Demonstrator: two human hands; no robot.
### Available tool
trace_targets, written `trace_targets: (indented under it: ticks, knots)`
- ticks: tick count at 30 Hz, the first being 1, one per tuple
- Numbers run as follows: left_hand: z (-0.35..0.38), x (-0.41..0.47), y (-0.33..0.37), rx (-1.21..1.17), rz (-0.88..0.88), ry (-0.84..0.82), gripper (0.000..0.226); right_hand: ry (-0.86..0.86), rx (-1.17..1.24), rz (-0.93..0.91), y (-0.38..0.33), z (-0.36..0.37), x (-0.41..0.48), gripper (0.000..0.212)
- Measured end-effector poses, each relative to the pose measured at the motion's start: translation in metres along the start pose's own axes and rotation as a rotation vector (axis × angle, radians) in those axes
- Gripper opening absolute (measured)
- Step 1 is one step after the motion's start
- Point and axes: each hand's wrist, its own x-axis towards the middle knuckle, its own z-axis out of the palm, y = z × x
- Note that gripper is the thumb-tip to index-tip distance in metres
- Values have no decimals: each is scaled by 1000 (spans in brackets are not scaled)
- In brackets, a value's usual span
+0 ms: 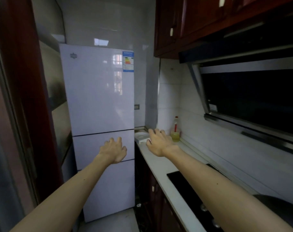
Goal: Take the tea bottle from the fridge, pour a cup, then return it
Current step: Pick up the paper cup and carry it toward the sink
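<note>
A tall white fridge [98, 91] with three stacked doors stands straight ahead, all doors closed. No tea bottle or cup shows. My left hand [113, 150] is stretched out in front of the middle door, fingers spread, holding nothing. My right hand [159, 142] reaches forward over the far end of the white counter [159, 166], fingers apart and empty, just in front of a white dish-like object [141, 136].
A yellow-filled bottle with a red cap [175, 131] stands in the counter's back corner. A black cooktop [187, 190] lies in the counter, with a dark pot [279, 210] at lower right. A range hood [253, 91] and red cabinets [192, 22] hang above. A dark door frame [21, 97] bounds the left.
</note>
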Motion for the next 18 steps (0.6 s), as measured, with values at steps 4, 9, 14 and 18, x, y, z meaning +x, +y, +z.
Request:
trace_targets:
  ticks: [4, 9, 14, 18]
  knots:
    - [5, -5, 14, -2, 91, -2, 39, 0, -16, 90, 13, 4, -23, 44]
    - [13, -15, 32, 12, 192, -36, 40, -23, -21, 199, 24, 14, -58, 45]
    - [26, -24, 60, -4, 282, -62, 42, -42, -42, 295, 41, 15, -100, 43]
    - [28, -37, 103, 6, 381, -72, 43, -21, -106, 385, 70, 3, -134, 43]
